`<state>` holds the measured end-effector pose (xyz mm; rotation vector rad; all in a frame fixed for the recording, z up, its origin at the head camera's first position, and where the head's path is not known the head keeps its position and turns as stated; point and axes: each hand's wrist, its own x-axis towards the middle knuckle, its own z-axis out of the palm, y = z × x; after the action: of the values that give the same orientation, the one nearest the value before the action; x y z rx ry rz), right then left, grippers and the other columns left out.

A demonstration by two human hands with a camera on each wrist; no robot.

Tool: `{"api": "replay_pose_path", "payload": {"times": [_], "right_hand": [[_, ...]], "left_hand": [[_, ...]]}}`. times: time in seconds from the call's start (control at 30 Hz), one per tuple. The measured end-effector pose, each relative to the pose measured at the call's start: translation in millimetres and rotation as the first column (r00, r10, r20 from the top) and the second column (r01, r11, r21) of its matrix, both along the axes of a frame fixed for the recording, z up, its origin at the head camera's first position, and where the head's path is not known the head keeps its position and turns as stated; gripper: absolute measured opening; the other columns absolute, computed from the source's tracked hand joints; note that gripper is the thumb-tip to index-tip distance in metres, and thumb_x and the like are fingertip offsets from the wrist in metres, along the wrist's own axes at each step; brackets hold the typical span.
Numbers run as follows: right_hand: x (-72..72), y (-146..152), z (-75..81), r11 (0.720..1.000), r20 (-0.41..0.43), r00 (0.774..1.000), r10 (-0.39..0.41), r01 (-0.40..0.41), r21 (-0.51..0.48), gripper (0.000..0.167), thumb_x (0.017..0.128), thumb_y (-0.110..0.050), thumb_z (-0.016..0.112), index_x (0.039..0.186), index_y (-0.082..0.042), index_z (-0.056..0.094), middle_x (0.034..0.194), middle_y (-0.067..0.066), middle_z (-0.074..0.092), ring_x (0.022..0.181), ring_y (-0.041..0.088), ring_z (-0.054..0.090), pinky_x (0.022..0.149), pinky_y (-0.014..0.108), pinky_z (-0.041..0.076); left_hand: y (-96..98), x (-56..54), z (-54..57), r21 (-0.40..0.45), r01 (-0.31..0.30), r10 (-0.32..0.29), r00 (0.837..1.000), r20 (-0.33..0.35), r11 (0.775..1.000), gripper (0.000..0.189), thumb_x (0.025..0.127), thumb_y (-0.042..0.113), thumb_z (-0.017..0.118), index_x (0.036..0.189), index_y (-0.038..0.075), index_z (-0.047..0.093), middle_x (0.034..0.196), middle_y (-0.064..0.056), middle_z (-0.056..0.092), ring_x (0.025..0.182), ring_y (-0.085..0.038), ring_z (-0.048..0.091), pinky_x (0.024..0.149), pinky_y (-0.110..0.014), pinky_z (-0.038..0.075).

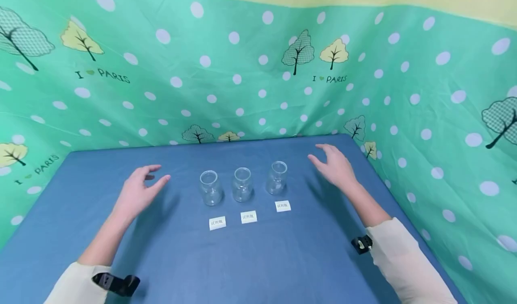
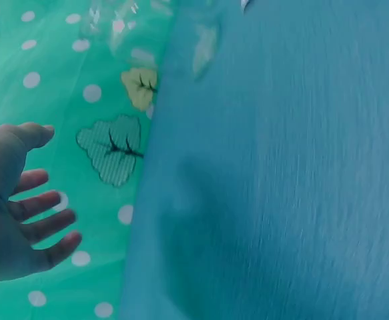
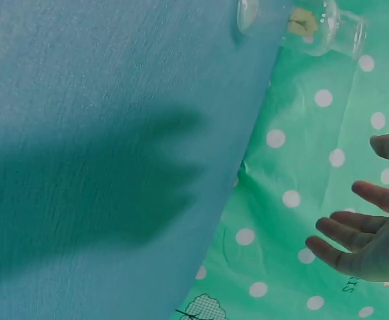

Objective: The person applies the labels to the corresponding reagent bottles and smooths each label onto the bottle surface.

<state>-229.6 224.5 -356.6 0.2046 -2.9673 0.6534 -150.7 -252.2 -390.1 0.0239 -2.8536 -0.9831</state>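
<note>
Three glass jars (image 1: 242, 188) stand between your two empty hands.
The left jar (image 1: 211, 191), middle jar (image 1: 242, 191) and right jar (image 1: 276, 180) are upright and open-mouthed on the counter (image 1: 258, 268), the right one slightly farther back; a small white label (image 1: 248, 217) lies just in front of the middle jar, with one before each neighbour. Your left hand (image 1: 139, 191) hangs outside the left jar, your right hand (image 1: 334, 165) outside the right jar; both are loosely spread, thumb apart from fingers, holding and touching nothing. For a sound grip, approach low from the outer side and wrap the body rather than the rim, as smooth glass may slip. The jars are close enough to knock together, so lift straight up and keep your cuffs (image 1: 389, 239) off the labels.
</note>
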Motion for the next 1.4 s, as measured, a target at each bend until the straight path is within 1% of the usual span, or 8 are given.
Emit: {"api": "replay_pose_path", "payload": {"times": [0.13,0.27,0.47,0.63,0.83,0.97,1.2,1.4], "right_hand": [[7.7,-3,-0.8,0.999,-0.001,1.000,0.016,-0.016,-0.039,0.052,0.093,-0.045,0.050,0.129,-0.008,0.053,0.133,0.018,0.052,0.119,0.037,0.050,0.096,0.053,0.041],[14.2,-8,-0.2,0.997,0.021,0.999,0.034,-0.032,-0.074,0.045,0.093,-0.042,0.053,0.121,-0.008,0.060,0.123,0.017,0.058,0.110,0.034,0.057,0.087,0.050,0.046],[24.7,-15,-0.9,0.994,0.055,0.996,0.069,-0.064,-0.089,0.039,0.092,-0.040,0.054,0.115,-0.010,0.063,0.117,0.014,0.062,0.103,0.029,0.060,0.081,0.046,0.049],[34.3,-22,-4.2,0.990,0.055,0.993,0.100,-0.093,-0.108,0.035,0.092,-0.039,0.056,0.111,-0.011,0.065,0.113,0.012,0.064,0.099,0.027,0.062,0.079,0.044,0.050],[44.3,-32,-11.1,0.984,0.047,0.988,0.144,-0.138,-0.111,0.027,0.091,-0.036,0.058,0.105,-0.015,0.068,0.105,0.005,0.067,0.091,0.020,0.063,0.074,0.037,0.051],[49.4,-39,-14.1,0.977,0.051,0.982,0.180,-0.172,-0.129,0.023,0.091,-0.034,0.060,0.102,-0.016,0.069,0.103,0.003,0.068,0.089,0.019,0.064,0.072,0.035,0.051],[54.8,-53,-18.9,0.962,0.100,0.964,0.245,-0.230,-0.146,0.019,0.090,-0.032,0.061,0.101,-0.018,0.069,0.101,-0.001,0.067,0.087,0.016,0.063,0.072,0.031,0.051],[56.7,-68,-27.4,0.931,0.123,0.929,0.350,-0.330,-0.158,0.022,0.090,-0.029,0.062,0.104,-0.014,0.068,0.101,0.000,0.067,0.083,0.013,0.063,0.069,0.025,0.050]], "left_hand": [[7.8,6.0,-2.8,0.111,0.014,-0.024,0.996,0.088,0.994,0.066,0.091,0.053,0.049,0.134,0.002,0.045,0.134,-0.022,0.047,0.116,-0.039,0.049,0.085,-0.052,0.046],[16.0,10.4,-5.6,0.149,0.022,-0.042,0.990,0.131,0.989,0.064,0.090,0.053,0.051,0.132,0.005,0.048,0.133,-0.018,0.051,0.115,-0.035,0.052,0.084,-0.048,0.049],[27.5,17.4,-6.9,0.164,0.047,-0.073,0.985,0.155,0.985,0.057,0.090,0.049,0.055,0.128,0.006,0.052,0.128,-0.016,0.056,0.108,-0.032,0.056,0.078,-0.039,0.051],[34.6,23.5,-8.8,0.163,0.070,-0.096,0.983,0.156,0.984,0.049,0.089,0.044,0.059,0.122,0.007,0.057,0.118,-0.014,0.062,0.101,-0.027,0.059,0.073,-0.031,0.049],[42.3,30.0,-12.6,0.159,0.112,-0.139,0.976,0.170,0.981,0.045,0.088,0.041,0.062,0.117,0.007,0.060,0.112,-0.011,0.065,0.094,-0.022,0.061,0.069,-0.029,0.049],[47.1,31.7,-13.7,0.164,0.135,-0.163,0.972,0.172,0.977,0.043,0.088,0.040,0.063,0.115,0.007,0.061,0.109,-0.009,0.066,0.091,-0.018,0.061,0.068,-0.027,0.049],[55.2,32.0,-18.2,0.168,0.186,-0.220,0.952,0.213,0.968,0.041,0.087,0.039,0.064,0.112,0.008,0.062,0.100,-0.004,0.066,0.082,-0.011,0.059,0.064,-0.024,0.048],[60.2,32.2,-25.6,0.177,0.213,-0.252,0.937,0.243,0.961,0.035,0.087,0.035,0.065,0.109,0.008,0.063,0.096,-0.002,0.065,0.077,-0.009,0.057,0.062,-0.023,0.047]]}}
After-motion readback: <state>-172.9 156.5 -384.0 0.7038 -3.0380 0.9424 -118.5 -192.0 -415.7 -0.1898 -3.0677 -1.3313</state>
